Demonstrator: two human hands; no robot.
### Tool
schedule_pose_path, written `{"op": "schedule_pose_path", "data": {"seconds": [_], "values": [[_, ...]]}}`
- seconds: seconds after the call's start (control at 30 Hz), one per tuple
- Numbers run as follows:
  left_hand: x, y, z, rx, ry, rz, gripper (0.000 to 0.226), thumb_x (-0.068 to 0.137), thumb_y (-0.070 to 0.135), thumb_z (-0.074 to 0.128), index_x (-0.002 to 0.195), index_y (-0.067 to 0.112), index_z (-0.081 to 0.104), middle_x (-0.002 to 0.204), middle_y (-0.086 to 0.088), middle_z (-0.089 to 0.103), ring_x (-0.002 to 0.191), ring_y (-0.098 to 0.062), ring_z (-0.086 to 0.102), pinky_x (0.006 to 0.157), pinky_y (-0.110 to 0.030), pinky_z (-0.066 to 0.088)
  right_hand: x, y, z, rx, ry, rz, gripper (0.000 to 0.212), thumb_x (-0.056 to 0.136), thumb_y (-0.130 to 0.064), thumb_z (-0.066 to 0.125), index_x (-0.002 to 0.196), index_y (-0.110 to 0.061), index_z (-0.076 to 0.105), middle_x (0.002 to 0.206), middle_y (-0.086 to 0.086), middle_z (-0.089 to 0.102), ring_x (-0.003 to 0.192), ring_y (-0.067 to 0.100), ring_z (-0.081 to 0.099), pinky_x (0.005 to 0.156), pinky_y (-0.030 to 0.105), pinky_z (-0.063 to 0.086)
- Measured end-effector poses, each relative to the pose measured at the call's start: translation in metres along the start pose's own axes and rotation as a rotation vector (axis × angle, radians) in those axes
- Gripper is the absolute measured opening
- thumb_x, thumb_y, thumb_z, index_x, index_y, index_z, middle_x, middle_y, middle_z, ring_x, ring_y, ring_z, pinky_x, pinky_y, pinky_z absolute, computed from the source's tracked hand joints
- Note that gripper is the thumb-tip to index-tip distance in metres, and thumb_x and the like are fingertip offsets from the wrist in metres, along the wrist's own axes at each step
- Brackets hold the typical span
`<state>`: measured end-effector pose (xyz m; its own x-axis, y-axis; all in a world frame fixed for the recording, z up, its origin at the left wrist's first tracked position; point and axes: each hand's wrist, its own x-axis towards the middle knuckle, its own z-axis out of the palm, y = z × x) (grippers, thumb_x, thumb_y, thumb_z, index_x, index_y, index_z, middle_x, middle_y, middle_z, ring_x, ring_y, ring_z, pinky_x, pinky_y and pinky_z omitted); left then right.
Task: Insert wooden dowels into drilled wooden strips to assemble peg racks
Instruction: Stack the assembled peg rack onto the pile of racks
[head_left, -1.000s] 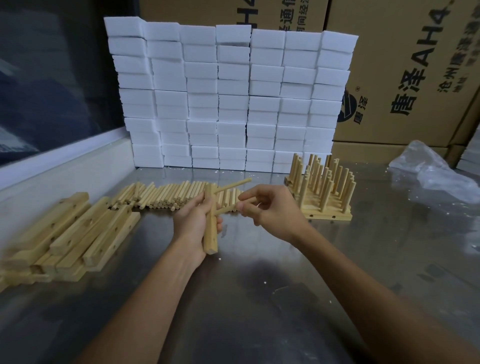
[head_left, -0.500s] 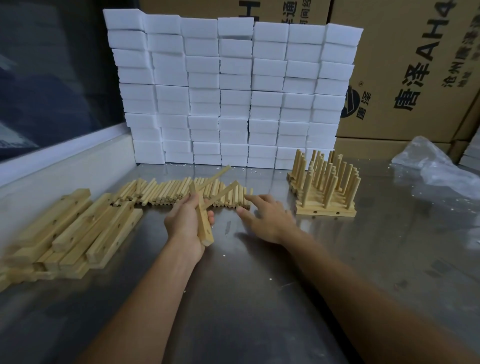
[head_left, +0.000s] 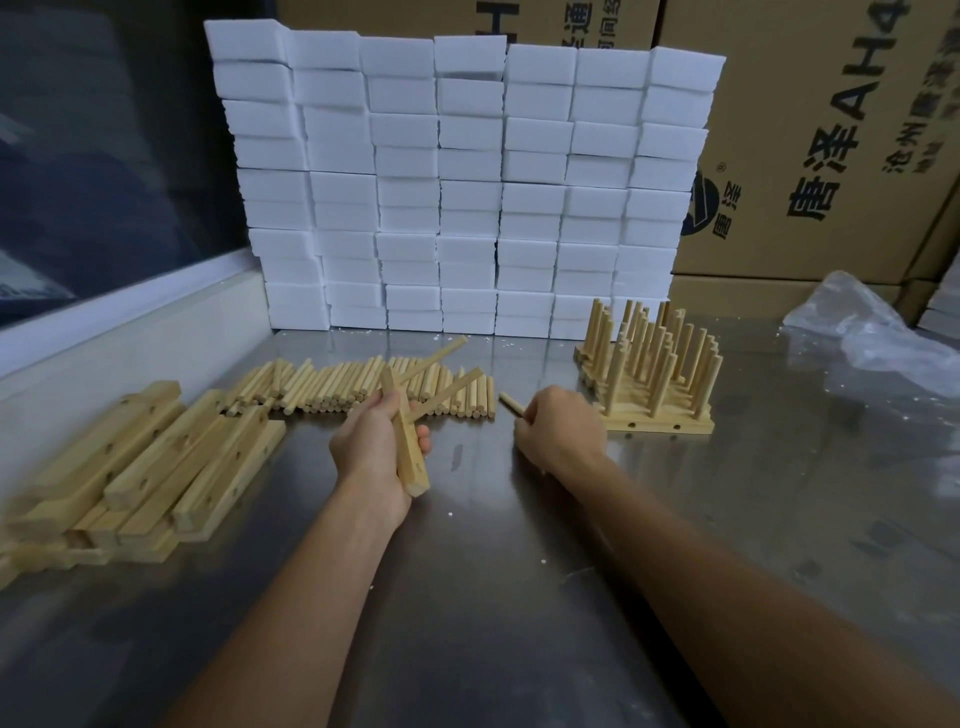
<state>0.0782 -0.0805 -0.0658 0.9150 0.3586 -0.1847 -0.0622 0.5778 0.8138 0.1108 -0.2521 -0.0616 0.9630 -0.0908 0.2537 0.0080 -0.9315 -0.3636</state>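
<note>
My left hand (head_left: 376, 447) grips a drilled wooden strip (head_left: 410, 457) that stands nearly on end, with two dowels (head_left: 447, 392) sticking out of it toward the upper right. My right hand (head_left: 558, 434) is closed around a single dowel (head_left: 510, 404), whose tip pokes out to the left. A row of loose dowels (head_left: 332, 389) lies on the table just behind both hands. Bare drilled strips (head_left: 150, 467) are piled at the left. Several finished peg racks (head_left: 654, 374) stand stacked at the right, pegs pointing up.
The steel table (head_left: 519, 545) has a raised rim on the left. A wall of white foam blocks (head_left: 457, 182) stands at the back, with cardboard boxes (head_left: 831, 130) behind it. A crumpled clear plastic bag (head_left: 872, 332) lies at the far right.
My right hand reached down to the loose dowels and has closed on one, lifting it slightly to the right. The left hand lowered the strip a little toward the table.
</note>
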Motion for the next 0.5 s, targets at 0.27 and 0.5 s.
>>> {"op": "schedule_pose_path", "data": {"seconds": [0.27,0.5], "values": [[0.001,-0.002,0.000,0.017,0.029,0.017,0.027,0.098,0.021,0.059,0.123,0.011,0.063,0.089,-0.010,0.066,0.043,-0.013,0.055,0.038,-0.021,0.045,-0.012,0.017,-0.023,0.218,-0.105,-0.028,0.021,0.097,-0.019,0.055,0.117,-0.014,0.056,0.104,0.008,0.067,0.090,0.024,0.063,0.075,0.036,0.053],[0.001,-0.001,0.000,0.025,0.049,0.025,0.027,0.097,0.021,0.061,0.121,0.008,0.064,0.089,-0.012,0.065,0.041,-0.013,0.055,0.038,-0.021,0.046,-0.020,0.015,-0.039,0.715,-0.103,-0.014,0.012,0.094,-0.008,0.063,0.103,-0.011,0.069,0.087,0.000,0.071,0.079,0.010,0.068,0.060,0.013,0.048]]}}
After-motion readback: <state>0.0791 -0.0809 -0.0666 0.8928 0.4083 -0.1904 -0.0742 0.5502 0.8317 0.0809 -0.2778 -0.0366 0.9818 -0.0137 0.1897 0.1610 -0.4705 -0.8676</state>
